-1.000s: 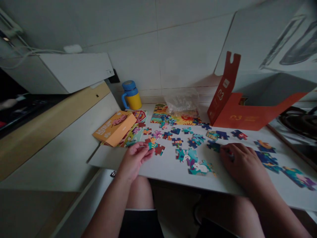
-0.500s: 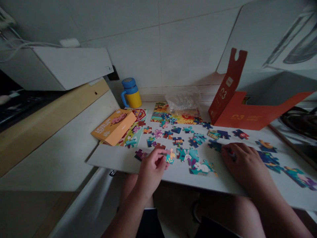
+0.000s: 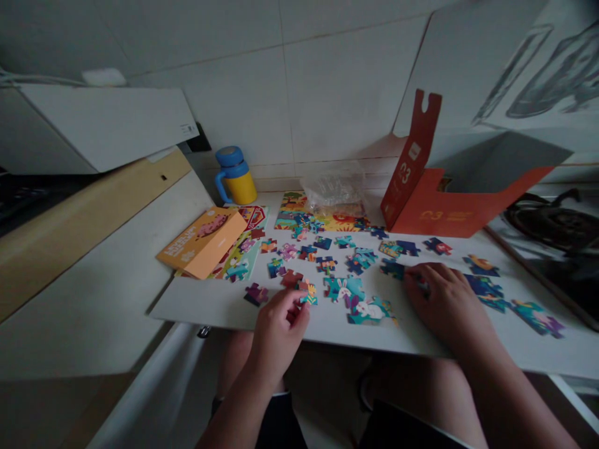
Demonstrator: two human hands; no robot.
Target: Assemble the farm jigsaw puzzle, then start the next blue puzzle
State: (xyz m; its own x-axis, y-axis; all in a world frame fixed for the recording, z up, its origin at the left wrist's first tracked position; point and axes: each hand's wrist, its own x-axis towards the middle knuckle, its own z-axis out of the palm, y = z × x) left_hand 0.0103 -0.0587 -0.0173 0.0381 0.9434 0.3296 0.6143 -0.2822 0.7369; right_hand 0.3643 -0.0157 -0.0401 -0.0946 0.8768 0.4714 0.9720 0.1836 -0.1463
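Observation:
My left hand (image 3: 283,318) pinches a teal puzzle piece with a yellow plant (image 3: 309,294) between thumb and fingers, just above the near part of the white table. Left of the fingers lie a brown piece (image 3: 291,278) and a purple piece (image 3: 256,294). To the right are joined teal pieces with a white rabbit (image 3: 344,290) and another white animal (image 3: 369,310). My right hand (image 3: 444,299) rests on the tabletop with curled fingers, beside a dark blue piece (image 3: 392,269). Whatever its fingers close on is mostly hidden.
Several loose puzzle pieces spread across the table (image 3: 201,305). Behind them lie a picture sheet (image 3: 285,202) and a clear plastic bag (image 3: 334,187). An orange box (image 3: 201,243) and a blue-yellow mug (image 3: 241,184) stand left; an open red-orange box (image 3: 449,209) stands back right.
The camera view has turned slightly right, so everything sits further left. My left hand still holds the piece, now tilted a little differently. My right hand stays beside the dark blue piece.

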